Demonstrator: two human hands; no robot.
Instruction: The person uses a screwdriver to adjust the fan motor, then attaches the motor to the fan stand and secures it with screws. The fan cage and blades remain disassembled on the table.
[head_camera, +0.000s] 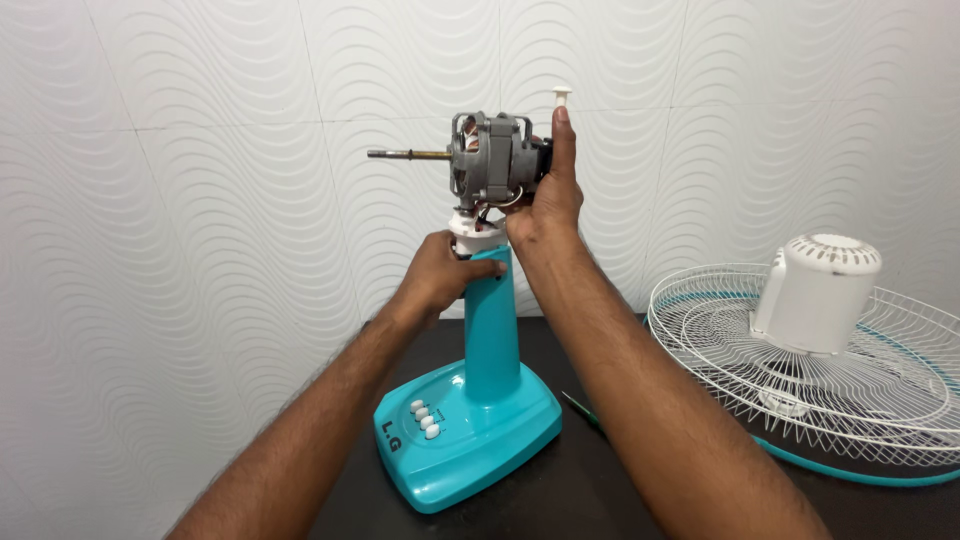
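A turquoise table-fan stand (490, 340) rises from a turquoise base (470, 440) with small white buttons. On top sits the bare grey fan motor (495, 160), its metal shaft (410, 154) pointing left. My left hand (440, 275) wraps around the top of the stand, just below the white neck joint (478, 228). My right hand (548, 195) presses against the back of the motor, fingers pointing up beside the white knob (561, 96).
A white wire fan guard (720, 360) with a turquoise rim lies on the dark table at right. A white motor cover (815, 295) stands on it. A green-handled screwdriver (580, 408) lies beside the base. A white wavy wall stands behind.
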